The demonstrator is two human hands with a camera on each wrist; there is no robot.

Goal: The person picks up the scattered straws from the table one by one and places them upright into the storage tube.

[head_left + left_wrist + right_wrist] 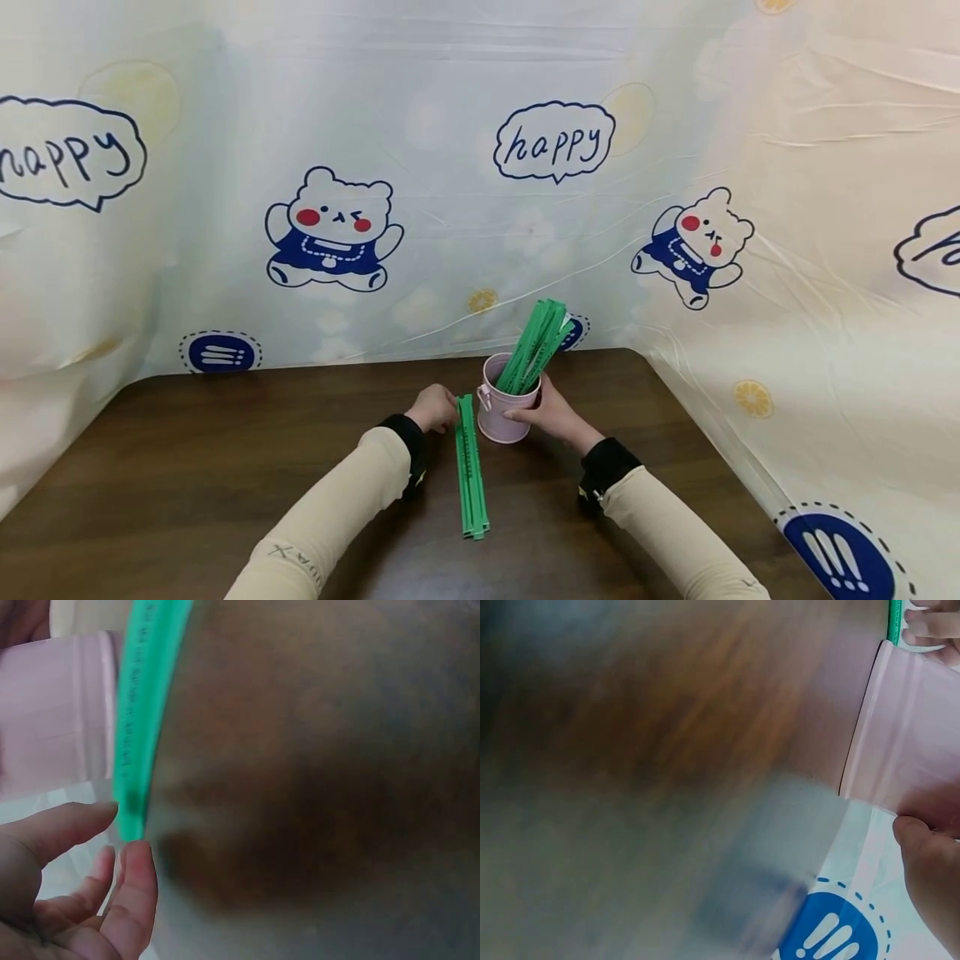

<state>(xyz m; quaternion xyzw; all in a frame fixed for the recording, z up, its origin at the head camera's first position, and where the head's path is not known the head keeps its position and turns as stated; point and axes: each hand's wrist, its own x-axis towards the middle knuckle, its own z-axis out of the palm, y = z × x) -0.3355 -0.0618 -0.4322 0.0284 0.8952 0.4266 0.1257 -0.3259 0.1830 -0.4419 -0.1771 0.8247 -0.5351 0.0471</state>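
Note:
A bundle of long green strips (470, 467) with small dark print lies on the table, running from near the bucket toward the front. My left hand (435, 408) is at the bundle's far end. In the left wrist view its thumb tip meets the edge of the green strips (136, 735), with a fingertip right at their end. To the right stands a pink bucket (504, 423), upright, with more green strips (534, 346) leaning in it to the right. My right hand (555, 414) grips the bucket's right side, thumb across its front; its other fingers are largely hidden behind.
The brown wooden table (225, 467) meets a printed cloth backdrop (450, 208) at its back edge. The cloth also hangs along both sides. A small handle lug (483, 397) sticks out from the bucket's left side, close to the lying strips.

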